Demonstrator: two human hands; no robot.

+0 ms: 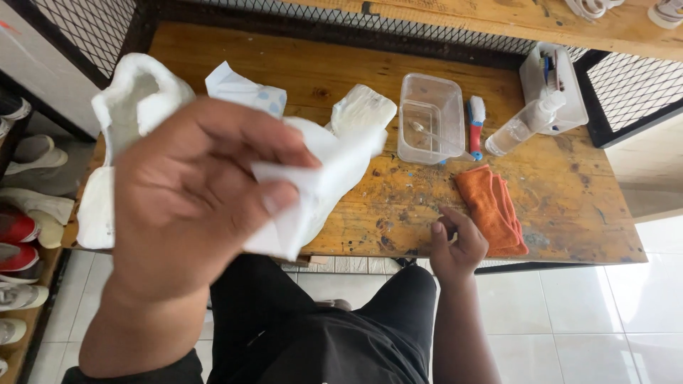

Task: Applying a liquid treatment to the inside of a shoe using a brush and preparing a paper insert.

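Fingers of the left hand (188, 195) are pinching a white folded sheet (306, 192) above the wooden table (398, 206), while the right hand (457, 245) is curling loosely beside an orange cloth (491, 206).

Shoe-cleaning workshop, stained wooden workbench (569, 206), brush (475, 126), spray bottle (526, 124), orange cloth (491, 206), shelved shoes (21, 235) (left side)

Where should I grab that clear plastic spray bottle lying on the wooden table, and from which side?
Grip the clear plastic spray bottle around its body, probably from above. It lies on its side, its white nozzle against the white plastic tray, so the barrel is the free part. The right hand is nearer; the left hand holds a white wipe.
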